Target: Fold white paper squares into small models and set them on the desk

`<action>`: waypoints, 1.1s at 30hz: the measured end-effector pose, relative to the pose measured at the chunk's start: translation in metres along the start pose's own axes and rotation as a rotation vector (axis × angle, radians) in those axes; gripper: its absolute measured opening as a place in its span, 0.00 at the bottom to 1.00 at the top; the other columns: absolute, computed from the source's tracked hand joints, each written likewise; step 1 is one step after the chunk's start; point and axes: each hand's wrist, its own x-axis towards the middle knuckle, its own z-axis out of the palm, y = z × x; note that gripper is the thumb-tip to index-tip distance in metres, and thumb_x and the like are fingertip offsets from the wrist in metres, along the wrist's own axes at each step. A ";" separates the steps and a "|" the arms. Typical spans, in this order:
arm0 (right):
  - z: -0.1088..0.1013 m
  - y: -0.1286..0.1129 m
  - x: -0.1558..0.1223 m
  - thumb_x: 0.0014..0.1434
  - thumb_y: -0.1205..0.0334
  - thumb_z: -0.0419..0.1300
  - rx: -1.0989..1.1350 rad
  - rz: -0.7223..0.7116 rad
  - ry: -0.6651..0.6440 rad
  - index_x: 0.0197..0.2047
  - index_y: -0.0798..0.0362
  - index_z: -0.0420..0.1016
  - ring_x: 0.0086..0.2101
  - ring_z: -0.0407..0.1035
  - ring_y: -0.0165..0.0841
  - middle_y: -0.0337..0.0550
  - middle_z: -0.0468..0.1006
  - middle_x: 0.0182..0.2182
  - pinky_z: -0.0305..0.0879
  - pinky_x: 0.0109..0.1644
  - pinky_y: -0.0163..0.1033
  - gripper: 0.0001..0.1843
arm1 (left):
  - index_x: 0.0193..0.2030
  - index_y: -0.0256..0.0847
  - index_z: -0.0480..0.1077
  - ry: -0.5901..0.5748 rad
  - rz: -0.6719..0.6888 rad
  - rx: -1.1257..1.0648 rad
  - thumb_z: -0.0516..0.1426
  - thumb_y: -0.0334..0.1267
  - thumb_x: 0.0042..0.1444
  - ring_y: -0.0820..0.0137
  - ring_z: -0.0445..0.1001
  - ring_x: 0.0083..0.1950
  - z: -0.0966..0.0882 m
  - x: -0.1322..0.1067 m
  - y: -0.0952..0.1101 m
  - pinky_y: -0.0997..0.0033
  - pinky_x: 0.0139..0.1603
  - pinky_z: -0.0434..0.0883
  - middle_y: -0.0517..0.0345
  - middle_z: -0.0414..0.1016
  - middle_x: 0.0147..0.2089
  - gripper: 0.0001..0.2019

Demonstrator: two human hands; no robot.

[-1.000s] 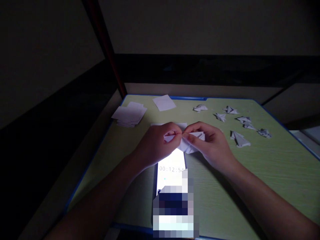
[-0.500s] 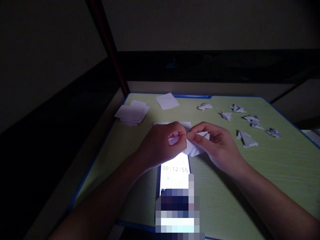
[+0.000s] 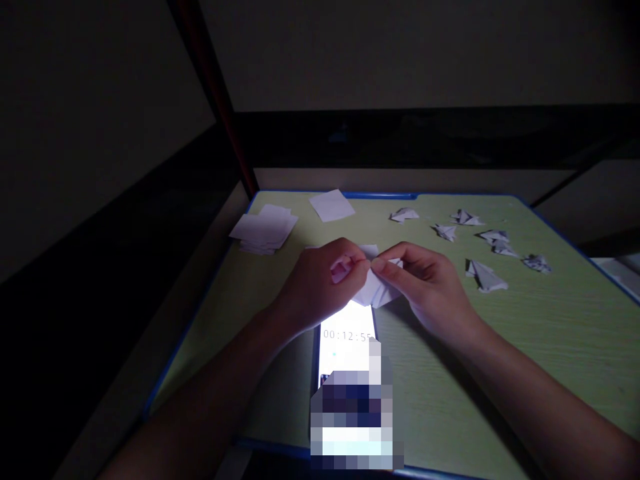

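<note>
My left hand (image 3: 315,287) and my right hand (image 3: 425,287) meet over the middle of a green desk (image 3: 525,347). Both pinch a small folded white paper piece (image 3: 377,290), thumbs and forefingers pressed together at its top. A lit phone (image 3: 347,340) showing a timer lies flat just below my hands, partly covered by them. Another white sheet (image 3: 370,250) peeks out behind my fingers.
A stack of white paper squares (image 3: 263,230) lies at the desk's far left, with one loose square (image 3: 331,205) beside it. Several small folded paper shapes (image 3: 487,243) are scattered at the far right. A dark red post (image 3: 220,107) rises behind the desk's left corner. The room is dim.
My hands have stayed together on the paper, with small shifts of the fingers. The view wobbled slightly. The phone timer advanced by a second.
</note>
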 end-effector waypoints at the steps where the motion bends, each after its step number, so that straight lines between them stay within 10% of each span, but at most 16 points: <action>1: 0.000 0.000 0.000 0.52 0.56 0.67 0.000 0.000 0.004 0.27 0.54 0.76 0.20 0.63 0.24 0.36 0.73 0.19 0.56 0.21 0.31 0.10 | 0.30 0.37 0.68 0.002 -0.007 0.006 0.56 0.32 0.55 0.79 0.68 0.24 0.000 0.000 -0.001 0.80 0.24 0.64 0.63 0.71 0.24 0.04; 33: -0.002 0.015 0.009 0.49 0.60 0.68 0.193 0.027 0.005 0.30 0.54 0.76 0.22 0.63 0.25 0.35 0.73 0.22 0.55 0.25 0.33 0.07 | 0.27 0.36 0.70 -0.028 -0.074 0.035 0.56 0.33 0.55 0.77 0.72 0.26 -0.003 0.002 -0.002 0.79 0.24 0.68 0.61 0.74 0.24 0.07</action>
